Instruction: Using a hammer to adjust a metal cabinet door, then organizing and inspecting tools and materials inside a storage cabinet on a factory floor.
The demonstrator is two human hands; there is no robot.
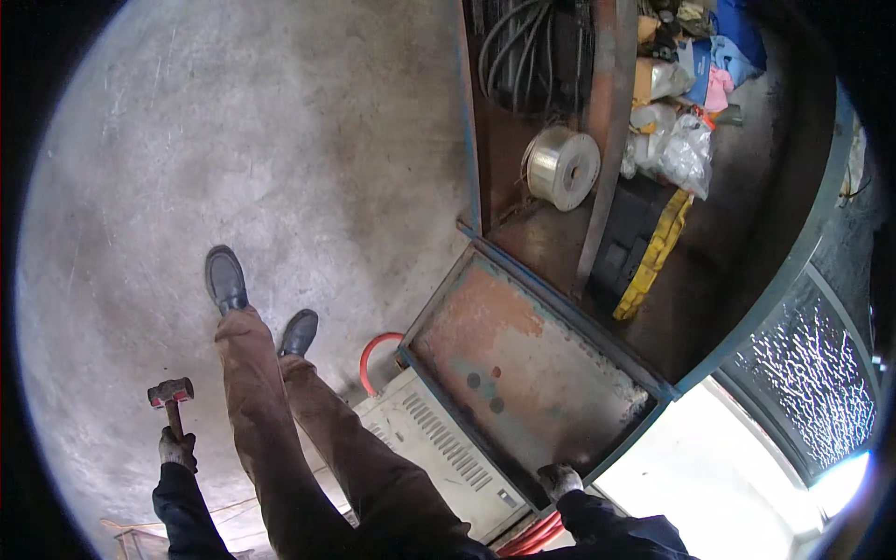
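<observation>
My left hand (177,452), in a dark-palmed pale glove, is closed around the wooden handle of a short sledgehammer (172,392). Its dark head with red marks points up, left of my legs. My gloved right hand (560,481) is at the near corner of a rusty metal cabinet door (495,345) with a raised rim. The fingers curl over that rim; their undersides are hidden.
A blue-edged metal cabinet (754,327) holds a wire spool (563,168), coiled black cable (521,56), a black case (627,238), a yellow strip (656,252) and plastic bags. A vented white machine (448,448) and a red hose (371,359) sit beside the door.
</observation>
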